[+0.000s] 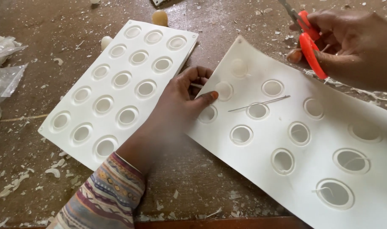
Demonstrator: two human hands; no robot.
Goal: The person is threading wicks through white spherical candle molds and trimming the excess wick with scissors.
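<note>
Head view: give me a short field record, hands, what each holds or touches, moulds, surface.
left hand: rests on the edge of the right mould, thumb by a filled cavity, pinching a thin white strand
right hand: grip closed on orange-handled scissors
needle: thin metal, lying loose on the right mould
left mould: white, rows of round cavities, flat on the table, untouched
table: brown wood, strewn with white flakes
plastic bags: at the left edge

Just the one head cam here.
You're looking steeply down, close over the wooden table (28, 140), tilted slightly, hands in frame.
</note>
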